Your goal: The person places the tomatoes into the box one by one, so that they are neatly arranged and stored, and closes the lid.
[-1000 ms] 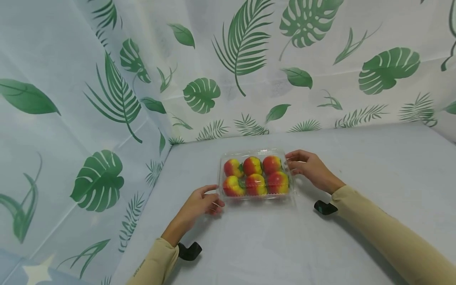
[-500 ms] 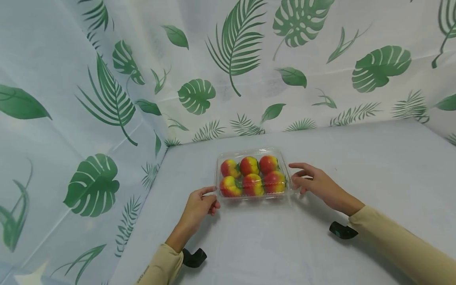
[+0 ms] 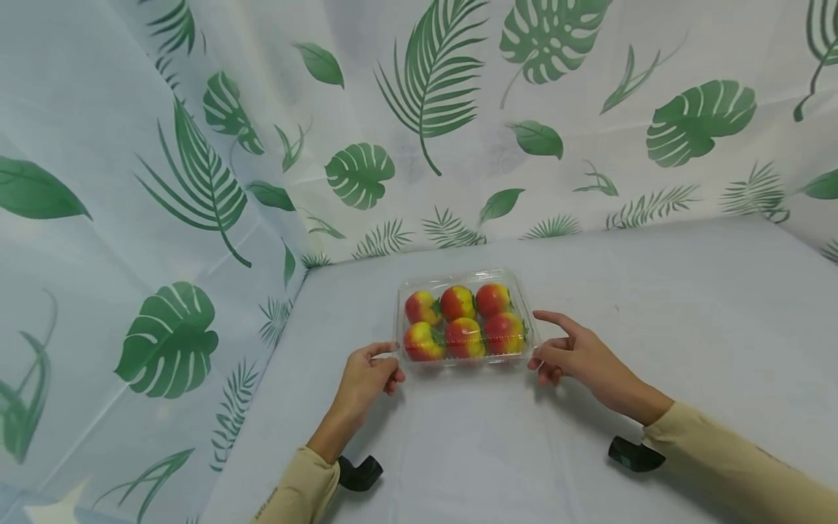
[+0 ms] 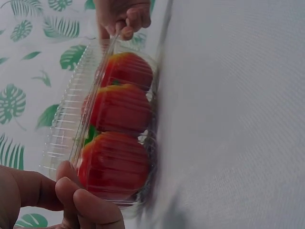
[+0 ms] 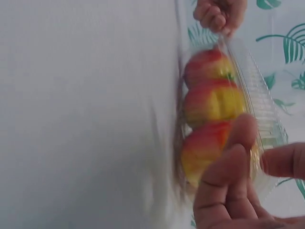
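Note:
A clear plastic fruit box (image 3: 466, 362) lies on the table, lid down, holding several red-and-yellow, peach-like fruits (image 3: 465, 338) with green leaves. At its front left corner my left hand (image 3: 366, 378) pinches the rim, the index finger reaching along the side. The right hand (image 3: 583, 360) is at the front right corner, thumb and fingers curled at the rim while the index finger points out straight. In the left wrist view the box's ridged side (image 4: 64, 124) stands close by the left fingertips (image 4: 93, 205). Right fingertips (image 5: 243, 129) overlap the nearest fruit in the right wrist view.
A pale cloth covers the table (image 3: 471, 451). White sheeting with green leaf prints (image 3: 452, 73) hangs behind and at the left. A black wrist device is on the left (image 3: 360, 473) and the right wrist (image 3: 635, 455).
My right hand has come from the box's right side down to its front right corner, fingers now curled at the rim. The left hand has stayed at the front left corner.

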`<act>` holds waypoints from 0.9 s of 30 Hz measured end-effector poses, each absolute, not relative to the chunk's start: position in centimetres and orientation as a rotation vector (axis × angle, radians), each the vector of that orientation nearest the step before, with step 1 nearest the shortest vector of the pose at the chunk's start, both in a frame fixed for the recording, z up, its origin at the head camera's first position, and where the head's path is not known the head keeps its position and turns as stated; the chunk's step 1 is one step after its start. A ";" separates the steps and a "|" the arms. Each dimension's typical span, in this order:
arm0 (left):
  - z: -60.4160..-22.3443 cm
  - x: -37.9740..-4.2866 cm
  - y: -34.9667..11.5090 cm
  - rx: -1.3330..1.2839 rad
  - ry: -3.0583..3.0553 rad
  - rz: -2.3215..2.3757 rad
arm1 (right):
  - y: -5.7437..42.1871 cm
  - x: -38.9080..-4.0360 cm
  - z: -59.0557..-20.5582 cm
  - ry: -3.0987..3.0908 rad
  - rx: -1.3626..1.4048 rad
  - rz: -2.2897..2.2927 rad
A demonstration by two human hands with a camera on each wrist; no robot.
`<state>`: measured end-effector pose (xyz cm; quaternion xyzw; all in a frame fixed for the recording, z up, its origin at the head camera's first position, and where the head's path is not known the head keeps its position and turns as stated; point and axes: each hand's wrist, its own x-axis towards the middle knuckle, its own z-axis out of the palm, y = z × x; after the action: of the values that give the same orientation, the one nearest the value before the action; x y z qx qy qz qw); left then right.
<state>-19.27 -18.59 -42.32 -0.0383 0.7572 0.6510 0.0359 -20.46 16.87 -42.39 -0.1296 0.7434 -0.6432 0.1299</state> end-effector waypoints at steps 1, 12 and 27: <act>-42.4 -19.2 -18.6 -0.120 2.325 1.999 | 16.8 -20.3 -42.5 2.154 -0.355 -1.889; -42.1 -18.9 -18.5 -0.115 2.323 1.999 | 15.5 -19.4 -42.7 2.070 -0.202 -2.075; -42.2 -19.2 -18.5 -0.115 2.322 1.984 | 14.9 -19.1 -43.3 2.135 -0.116 -2.079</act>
<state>-19.23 -18.53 -42.24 -0.0375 0.7590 0.6486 0.0427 -19.11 14.86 -43.27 -0.0387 0.7137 -0.6948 0.0797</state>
